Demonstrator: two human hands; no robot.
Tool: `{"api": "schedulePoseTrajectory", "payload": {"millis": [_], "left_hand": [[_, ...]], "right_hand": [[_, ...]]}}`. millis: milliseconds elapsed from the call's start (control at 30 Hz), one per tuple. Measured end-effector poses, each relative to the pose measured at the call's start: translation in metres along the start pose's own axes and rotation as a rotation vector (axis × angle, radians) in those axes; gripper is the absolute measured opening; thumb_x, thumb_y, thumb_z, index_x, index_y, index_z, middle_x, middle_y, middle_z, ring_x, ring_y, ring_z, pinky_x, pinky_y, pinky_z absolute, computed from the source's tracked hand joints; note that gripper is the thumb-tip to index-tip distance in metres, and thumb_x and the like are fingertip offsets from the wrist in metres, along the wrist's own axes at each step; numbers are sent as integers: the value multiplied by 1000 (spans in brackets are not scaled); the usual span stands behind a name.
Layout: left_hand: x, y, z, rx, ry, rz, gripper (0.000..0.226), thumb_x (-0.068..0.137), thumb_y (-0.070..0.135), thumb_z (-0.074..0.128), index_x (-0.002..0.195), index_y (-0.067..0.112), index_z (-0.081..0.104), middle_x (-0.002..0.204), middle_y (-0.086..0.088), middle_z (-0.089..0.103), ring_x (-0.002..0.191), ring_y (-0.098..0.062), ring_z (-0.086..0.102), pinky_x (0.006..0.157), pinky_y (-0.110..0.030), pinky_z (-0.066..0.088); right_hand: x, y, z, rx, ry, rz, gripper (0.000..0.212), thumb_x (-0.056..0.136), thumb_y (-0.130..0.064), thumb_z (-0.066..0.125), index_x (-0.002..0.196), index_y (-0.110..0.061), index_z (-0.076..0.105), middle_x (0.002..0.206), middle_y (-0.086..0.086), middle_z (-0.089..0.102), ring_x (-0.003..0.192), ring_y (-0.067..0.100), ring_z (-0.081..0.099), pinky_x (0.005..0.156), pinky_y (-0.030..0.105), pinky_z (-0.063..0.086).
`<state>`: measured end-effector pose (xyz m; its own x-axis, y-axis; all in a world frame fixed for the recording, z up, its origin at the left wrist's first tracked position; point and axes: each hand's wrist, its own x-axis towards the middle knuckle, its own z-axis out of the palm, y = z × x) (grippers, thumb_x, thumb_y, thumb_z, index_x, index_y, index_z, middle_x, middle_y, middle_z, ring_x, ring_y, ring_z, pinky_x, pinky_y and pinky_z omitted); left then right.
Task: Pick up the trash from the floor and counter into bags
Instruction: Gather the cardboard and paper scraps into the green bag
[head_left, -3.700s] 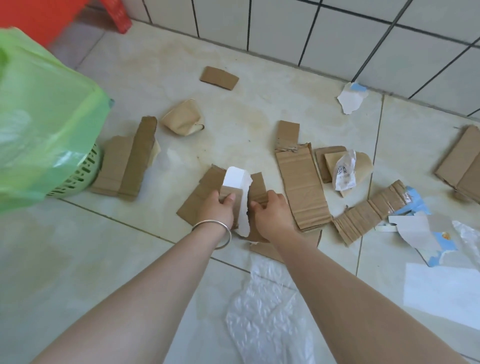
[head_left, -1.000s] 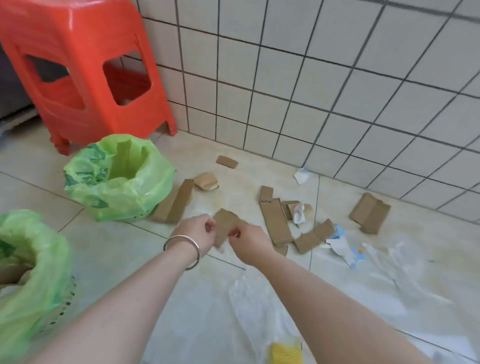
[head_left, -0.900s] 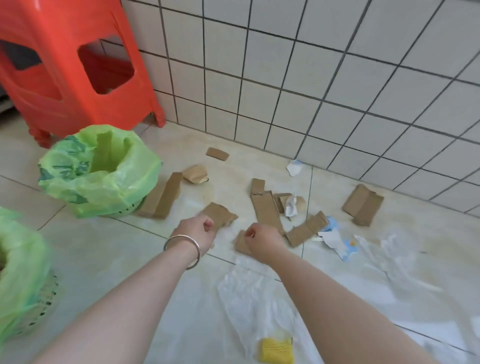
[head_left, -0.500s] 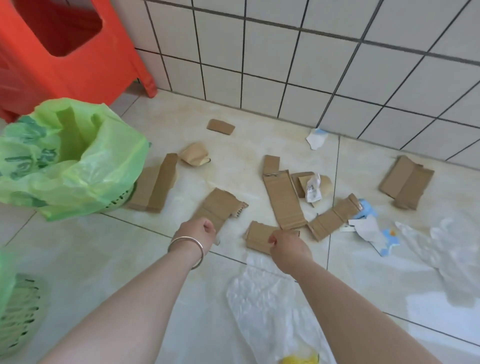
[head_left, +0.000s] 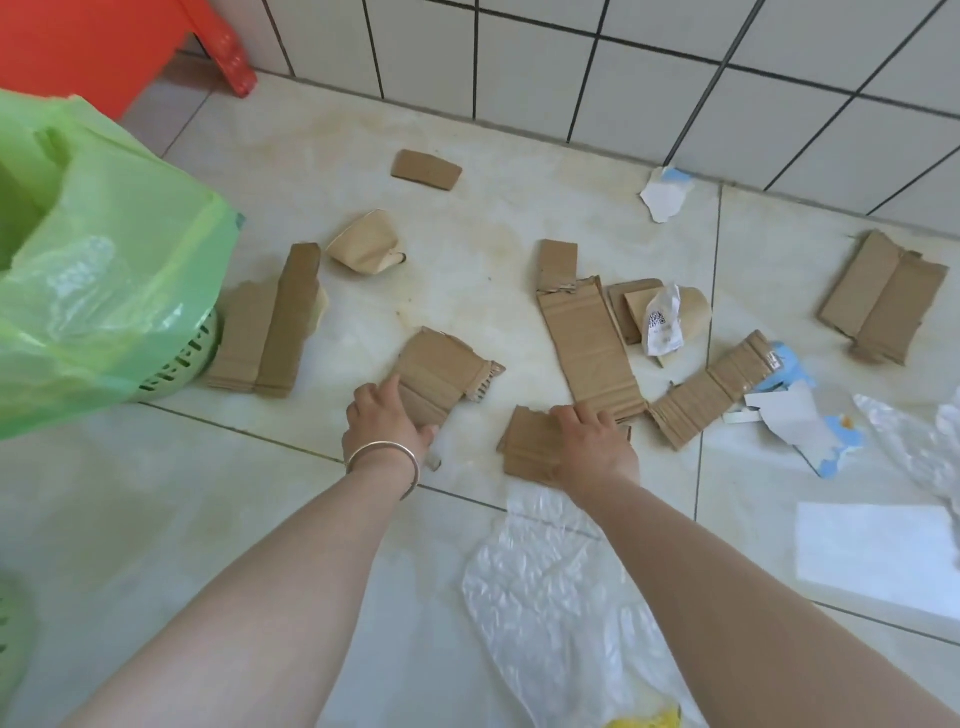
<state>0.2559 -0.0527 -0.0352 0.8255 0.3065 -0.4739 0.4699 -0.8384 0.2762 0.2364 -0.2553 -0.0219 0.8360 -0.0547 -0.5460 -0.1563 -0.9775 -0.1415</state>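
Observation:
Torn brown cardboard lies scattered on the pale tiled floor. My left hand (head_left: 387, 415), with a silver bangle on the wrist, grips the near edge of a cardboard piece (head_left: 441, 376). My right hand (head_left: 595, 447) presses on and grips a second cardboard piece (head_left: 527, 444), just below a long cardboard strip (head_left: 587, 348). A bin lined with a green bag (head_left: 104, 270) stands at the left, its mouth open. A folded cardboard stack (head_left: 270, 325) leans beside that bin.
More cardboard (head_left: 883, 299) lies at the right, with a ribbed strip (head_left: 711, 395), a crumpled paper cup (head_left: 366, 249), torn white and blue paper (head_left: 795, 426) and clear plastic film (head_left: 561, 597). A red stool (head_left: 104, 41) stands at the back left by the tiled wall.
My hands have split apart from holding one piece together, and each has come down onto its own cardboard piece on the floor. My head has dropped closer to the floor.

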Motion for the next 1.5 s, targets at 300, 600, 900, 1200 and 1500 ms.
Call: {"api": "schedulePoseTrajectory", "payload": {"millis": [300, 600, 900, 1200, 1500], "left_hand": [[-2, -1, -4, -94, -76, -169, 70, 73, 47, 72, 128, 13, 46, 126, -10, 59, 119, -31, 52, 92, -38, 46], [-20, 44, -34, -891, -47, -119, 25, 84, 25, 66, 105, 13, 67, 98, -1, 66, 91, -18, 60, 82, -23, 40], [-16, 100, -10, -1033, -313, -70, 12, 85, 22, 66, 96, 21, 63, 104, -4, 68, 94, -20, 63, 89, -29, 47], [-28, 119, 23, -1027, -346, -122, 50, 90, 20, 59, 135, 4, 43, 106, 3, 49, 96, -12, 47, 79, -23, 39], [-29, 101, 18, -1075, -397, -194, 9, 86, 23, 65, 82, 25, 57, 103, 0, 64, 97, -23, 59, 102, -38, 45]], "right_hand": [[-1, -1, 6, -185, 15, -15, 36, 84, -39, 59, 111, -15, 59, 118, 5, 54, 115, 25, 41, 93, 31, 35], [20, 21, -41, 535, 127, 211, 50, 88, -44, 57, 119, -5, 57, 119, 13, 57, 112, 33, 52, 93, 44, 47], [53, 44, -41, 485, 182, 346, 57, 91, -45, 52, 121, 3, 56, 134, 16, 41, 124, 34, 39, 106, 39, 34], [58, 46, -31, 421, 148, 353, 46, 85, -31, 65, 126, -13, 53, 136, 10, 32, 122, 30, 40, 96, 34, 41], [38, 36, -40, 678, 99, 308, 42, 85, -35, 62, 118, -11, 49, 116, 11, 61, 110, 32, 55, 84, 37, 45]]}}
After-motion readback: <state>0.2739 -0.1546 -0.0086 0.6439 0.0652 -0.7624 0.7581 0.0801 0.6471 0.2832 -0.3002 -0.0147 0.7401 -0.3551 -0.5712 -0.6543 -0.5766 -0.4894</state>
